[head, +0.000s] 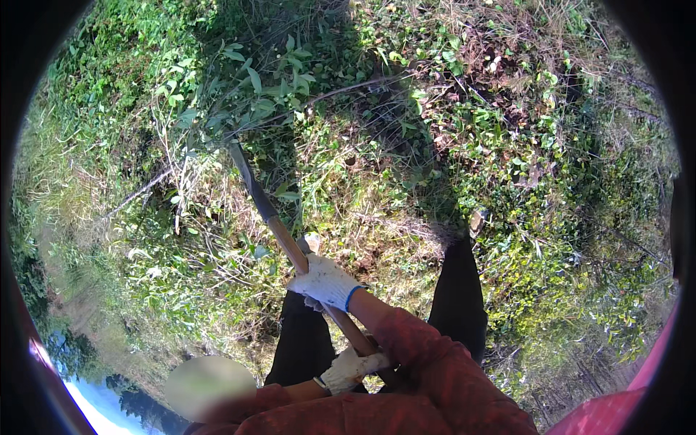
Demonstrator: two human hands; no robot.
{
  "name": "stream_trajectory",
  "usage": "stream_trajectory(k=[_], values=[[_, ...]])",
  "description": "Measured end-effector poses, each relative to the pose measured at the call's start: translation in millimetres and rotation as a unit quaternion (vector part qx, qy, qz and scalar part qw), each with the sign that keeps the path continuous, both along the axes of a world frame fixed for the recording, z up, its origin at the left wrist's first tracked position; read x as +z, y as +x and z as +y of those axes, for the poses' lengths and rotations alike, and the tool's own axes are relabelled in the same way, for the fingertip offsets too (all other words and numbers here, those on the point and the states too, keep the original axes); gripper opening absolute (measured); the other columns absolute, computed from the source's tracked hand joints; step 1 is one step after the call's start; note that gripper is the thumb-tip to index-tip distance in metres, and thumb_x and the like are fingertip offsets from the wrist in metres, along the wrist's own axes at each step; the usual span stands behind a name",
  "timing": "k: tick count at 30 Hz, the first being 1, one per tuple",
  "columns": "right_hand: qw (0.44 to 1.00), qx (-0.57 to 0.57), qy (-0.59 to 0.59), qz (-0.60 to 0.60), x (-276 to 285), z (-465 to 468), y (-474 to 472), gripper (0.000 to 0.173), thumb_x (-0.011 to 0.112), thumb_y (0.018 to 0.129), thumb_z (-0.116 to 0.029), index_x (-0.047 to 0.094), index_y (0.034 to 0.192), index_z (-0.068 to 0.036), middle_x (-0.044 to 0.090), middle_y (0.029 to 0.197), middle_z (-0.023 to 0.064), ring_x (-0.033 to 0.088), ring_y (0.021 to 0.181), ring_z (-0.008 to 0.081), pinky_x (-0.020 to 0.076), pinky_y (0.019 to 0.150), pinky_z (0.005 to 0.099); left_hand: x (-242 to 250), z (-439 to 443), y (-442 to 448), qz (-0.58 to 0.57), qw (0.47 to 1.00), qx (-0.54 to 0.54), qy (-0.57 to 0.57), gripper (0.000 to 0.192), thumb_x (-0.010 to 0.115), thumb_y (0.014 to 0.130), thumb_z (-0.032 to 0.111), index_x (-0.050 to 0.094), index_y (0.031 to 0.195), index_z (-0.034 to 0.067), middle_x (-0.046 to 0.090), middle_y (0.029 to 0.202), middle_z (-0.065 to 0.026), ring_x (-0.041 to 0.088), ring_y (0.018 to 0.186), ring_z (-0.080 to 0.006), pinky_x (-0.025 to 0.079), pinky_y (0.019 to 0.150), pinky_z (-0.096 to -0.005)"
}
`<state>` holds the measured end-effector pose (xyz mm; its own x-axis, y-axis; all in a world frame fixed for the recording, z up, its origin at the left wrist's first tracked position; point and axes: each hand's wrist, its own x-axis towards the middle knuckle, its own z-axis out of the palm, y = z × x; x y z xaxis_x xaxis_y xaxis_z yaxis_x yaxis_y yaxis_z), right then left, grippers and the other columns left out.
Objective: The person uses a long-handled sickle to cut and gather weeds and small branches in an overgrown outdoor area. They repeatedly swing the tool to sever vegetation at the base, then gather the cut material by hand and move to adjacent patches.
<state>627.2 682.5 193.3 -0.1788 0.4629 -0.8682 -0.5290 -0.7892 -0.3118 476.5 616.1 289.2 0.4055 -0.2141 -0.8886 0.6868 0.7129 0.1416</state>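
Note:
A long-handled tool with a wooden shaft (pixel 285 242) and a dark metal socket and blade (pixel 251 182) slants from the body up to the left; its far end is among green leaves, so the blade's full shape cannot be told. My right hand (pixel 326 283), in a soiled white knit glove with a blue cuff edge, grips the shaft midway. Closer to my body, my left hand (pixel 350 370), also in a white work glove, is closed around the rear part of the shaft. Leafy stems (pixel 261 87) stand at the tool's far end.
Low weeds and dry grass cover the ground around my dark-trousered legs (pixel 459 293). A thin bare branch (pixel 353 87) crosses ahead, and another woody stem (pixel 142 190) lies left of the tool. A pale stone-like object (pixel 478 220) is beyond the right leg.

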Motion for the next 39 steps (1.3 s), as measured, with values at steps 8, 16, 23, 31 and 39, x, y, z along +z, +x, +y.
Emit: stream_trajectory(k=[8,16,23,31,39], values=[[0.927,-0.373,-0.002,-0.024,51,-23,116,0.028,0.08,0.087,-0.015,0.057,0.101,-0.006,0.062,0.075,0.0044,0.061,0.055,0.0173,0.0536,0.05,0.0354,-18,30,-17,-0.024,0.968,-0.242,0.056,0.056,0.087,0.078,0.031,0.063,0.121,0.005,0.072,0.101,-0.0069,0.068,0.089,-0.0153,0.056,0.081,-0.0313],[0.795,-0.539,-0.035,-0.276,42,-101,243,0.019,0.072,0.092,-0.014,0.055,0.096,-0.008,0.055,0.069,0.002,0.055,0.053,0.0159,0.0495,0.047,0.034,-41,42,128,-0.107,0.95,-0.293,0.025,0.049,0.083,0.083,0.021,0.058,0.12,0.001,0.068,0.09,-0.0059,0.064,0.076,-0.0127,0.055,0.068,-0.0304],[0.857,-0.424,-0.165,-0.24,-60,-97,225,0.021,0.069,0.091,-0.017,0.054,0.08,-0.007,0.057,0.064,0.0056,0.055,0.047,0.0191,0.0448,0.042,0.037,-59,7,89,0.025,0.993,-0.112,0.013,0.037,0.079,0.086,0.012,0.058,0.115,0.002,0.063,0.079,-0.0041,0.059,0.058,-0.0129,0.051,0.051,-0.0276],[0.822,-0.549,-0.146,-0.031,-56,-72,105,0.016,0.074,0.089,-0.011,0.059,0.092,-0.007,0.056,0.068,0.0048,0.058,0.054,0.0204,0.0521,0.05,0.0397,-9,94,0,0.006,0.92,-0.336,0.203,0.044,0.075,0.081,0.028,0.063,0.114,0.001,0.067,0.079,-0.0097,0.065,0.058,-0.0181,0.055,0.059,-0.0351],[0.739,-0.617,-0.083,-0.256,-36,-118,248,0.022,0.072,0.09,-0.014,0.051,0.083,-0.011,0.053,0.065,0.0028,0.054,0.048,0.0188,0.0491,0.044,0.0374,-55,100,143,-0.11,0.903,-0.385,0.154,0.064,0.071,0.085,0.032,0.055,0.138,0.001,0.073,0.088,-0.0184,0.074,0.072,-0.028,0.058,0.066,-0.0393]])
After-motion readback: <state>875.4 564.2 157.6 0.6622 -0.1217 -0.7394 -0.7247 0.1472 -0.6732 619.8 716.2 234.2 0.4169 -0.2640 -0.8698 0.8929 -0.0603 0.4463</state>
